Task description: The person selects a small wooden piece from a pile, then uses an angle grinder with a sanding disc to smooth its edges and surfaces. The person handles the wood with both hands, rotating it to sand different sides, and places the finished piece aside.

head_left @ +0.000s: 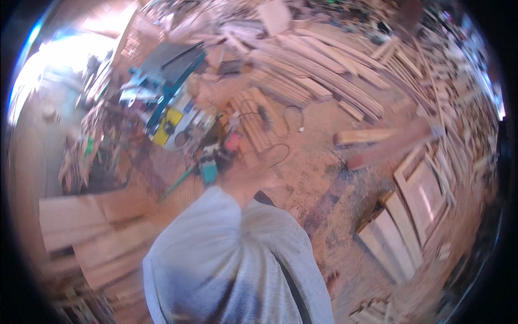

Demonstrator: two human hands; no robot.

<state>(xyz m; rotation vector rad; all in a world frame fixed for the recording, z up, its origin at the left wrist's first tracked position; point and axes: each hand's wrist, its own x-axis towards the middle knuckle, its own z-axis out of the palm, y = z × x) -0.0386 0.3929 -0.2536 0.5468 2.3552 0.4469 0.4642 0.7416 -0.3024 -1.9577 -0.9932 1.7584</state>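
My left hand (pixel 249 181) reaches out of a light grey sleeve (pixel 202 243) at the centre of the view and points to the right. Motion smears its fingers, so I cannot make out whether they hold anything. Just left of it is a green and dark tool (pixel 209 168), which looks like a power tool. A pink-red object (pixel 232 141) lies beyond the wrist, by several wooden strips (pixel 253 127) with a dark cable on them. My right hand does not show.
A blue-green machine (pixel 178 81) stands at the upper left, with a yellow-and-white object (pixel 168 128) in front. Long planks (pixel 318 65) are stacked across the far side. Boards (pixel 97 232) lie at the lower left, panels (pixel 421 194) at the right. Sawdust covers the floor (pixel 307 189).
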